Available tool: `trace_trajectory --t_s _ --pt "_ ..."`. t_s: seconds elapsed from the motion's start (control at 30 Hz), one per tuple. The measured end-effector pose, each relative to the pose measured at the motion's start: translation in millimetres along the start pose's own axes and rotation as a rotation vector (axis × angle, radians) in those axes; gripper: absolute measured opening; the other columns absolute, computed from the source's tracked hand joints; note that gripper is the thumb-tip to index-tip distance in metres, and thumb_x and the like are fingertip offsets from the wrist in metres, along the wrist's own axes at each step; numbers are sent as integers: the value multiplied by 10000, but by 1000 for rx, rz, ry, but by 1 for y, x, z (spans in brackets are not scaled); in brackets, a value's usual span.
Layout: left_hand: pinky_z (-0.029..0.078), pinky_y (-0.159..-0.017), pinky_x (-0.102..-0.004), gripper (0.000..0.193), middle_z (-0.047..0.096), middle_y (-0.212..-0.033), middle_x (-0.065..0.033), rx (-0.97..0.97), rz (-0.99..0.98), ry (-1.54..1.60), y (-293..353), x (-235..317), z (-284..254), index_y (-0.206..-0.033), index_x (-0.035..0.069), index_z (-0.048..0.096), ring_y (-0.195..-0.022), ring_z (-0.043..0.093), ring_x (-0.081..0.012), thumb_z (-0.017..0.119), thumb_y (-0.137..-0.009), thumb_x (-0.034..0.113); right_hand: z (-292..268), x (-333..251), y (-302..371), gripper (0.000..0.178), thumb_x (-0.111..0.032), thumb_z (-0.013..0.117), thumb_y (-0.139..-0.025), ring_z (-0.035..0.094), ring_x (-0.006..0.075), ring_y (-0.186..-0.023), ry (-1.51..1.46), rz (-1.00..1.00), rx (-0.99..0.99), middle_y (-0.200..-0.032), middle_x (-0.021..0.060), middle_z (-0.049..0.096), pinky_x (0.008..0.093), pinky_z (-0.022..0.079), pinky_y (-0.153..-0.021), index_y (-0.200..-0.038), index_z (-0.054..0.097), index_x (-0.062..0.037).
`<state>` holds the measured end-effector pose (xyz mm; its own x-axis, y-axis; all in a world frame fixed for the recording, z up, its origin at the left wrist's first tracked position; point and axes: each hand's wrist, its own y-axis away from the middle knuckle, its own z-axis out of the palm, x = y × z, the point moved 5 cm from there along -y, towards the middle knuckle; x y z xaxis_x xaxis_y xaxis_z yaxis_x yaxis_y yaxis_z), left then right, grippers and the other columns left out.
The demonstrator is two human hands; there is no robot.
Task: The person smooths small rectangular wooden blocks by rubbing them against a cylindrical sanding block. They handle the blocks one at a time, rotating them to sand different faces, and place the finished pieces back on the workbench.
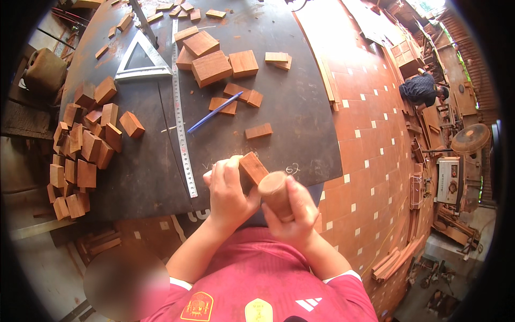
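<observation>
Close to the front edge of the dark table, my left hand (228,185) is closed round a small reddish-brown wooden block (253,167), held tilted. My right hand (298,206) grips a light-brown cylinder (274,188) with a round flat end, seemingly wood. The cylinder's end overlaps the block's lower corner in view; I cannot tell whether they touch. Beyond my hands lie a single flat wooden block (258,131) and a blue pen (214,112) resting across other small blocks. A steel ruler strip (184,150) runs up the table, left of my left hand.
On the dark table (155,182), a heap of wooden blocks (88,145) fills the left side. Larger blocks (212,70) are stacked farther back, near a metal triangle frame (144,71). A person (421,89) is bent over on the tiled floor (359,198) at right, near a fan (469,138).
</observation>
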<state>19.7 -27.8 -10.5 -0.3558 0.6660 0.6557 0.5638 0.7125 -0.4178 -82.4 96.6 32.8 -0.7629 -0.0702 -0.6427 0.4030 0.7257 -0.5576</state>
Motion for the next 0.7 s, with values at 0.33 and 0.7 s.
trace_trajectory --t_s 0.33,0.7 --pt "370 -913 -453 731 634 -1154 -137 -3 -9 20 3 1 1 -1354 27 550 -1030 618 -317 884 -731 212 2 -1 9 789 16 888 -743 735 430 -1015 11 22 21 -1167 283 713 450 620 -884 -1458 562 87" --pt "384 -913 -457 716 632 -1145 -154 -10 -3 2 3 0 1 -1338 15 547 -1037 616 -339 888 -733 190 3 3 30 833 18 866 -757 728 419 -1058 19 59 39 -1209 279 708 457 611 -901 -1504 505 93"
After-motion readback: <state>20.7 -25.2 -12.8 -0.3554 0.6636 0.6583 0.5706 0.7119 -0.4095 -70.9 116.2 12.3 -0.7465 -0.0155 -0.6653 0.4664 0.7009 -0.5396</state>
